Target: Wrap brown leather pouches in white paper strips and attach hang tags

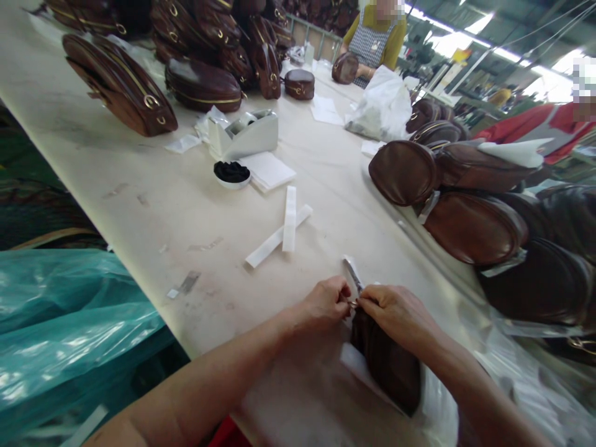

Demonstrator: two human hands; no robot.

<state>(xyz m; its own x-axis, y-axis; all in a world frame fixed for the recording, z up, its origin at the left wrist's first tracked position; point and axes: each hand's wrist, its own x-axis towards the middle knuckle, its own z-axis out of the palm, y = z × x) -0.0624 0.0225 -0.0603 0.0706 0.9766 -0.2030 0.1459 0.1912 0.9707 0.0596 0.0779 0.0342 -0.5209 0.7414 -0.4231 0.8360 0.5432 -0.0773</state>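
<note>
A dark brown leather bag [393, 366] lies at the table's front, partly wrapped in clear plastic [440, 403] with white paper under it. My left hand [329, 301] is closed in a pinch at a small shiny metal fitting [352, 305] at the bag's far end. From the other side, my right hand [395, 310] grips that same end of the bag, thumb and fingers pressed together. A narrow, shiny strip [352, 273] sticks out beyond my right fingertips; blur hides what it is.
White paper strips [289, 217] lie crossed ahead, before a tape dispenser [249, 133] and a small dish of black material [231, 172]. Brown bags [202, 84] pile up at the back left; more bags [475, 226] line the right. A person in a checked apron [370, 40] holds a bag across the table.
</note>
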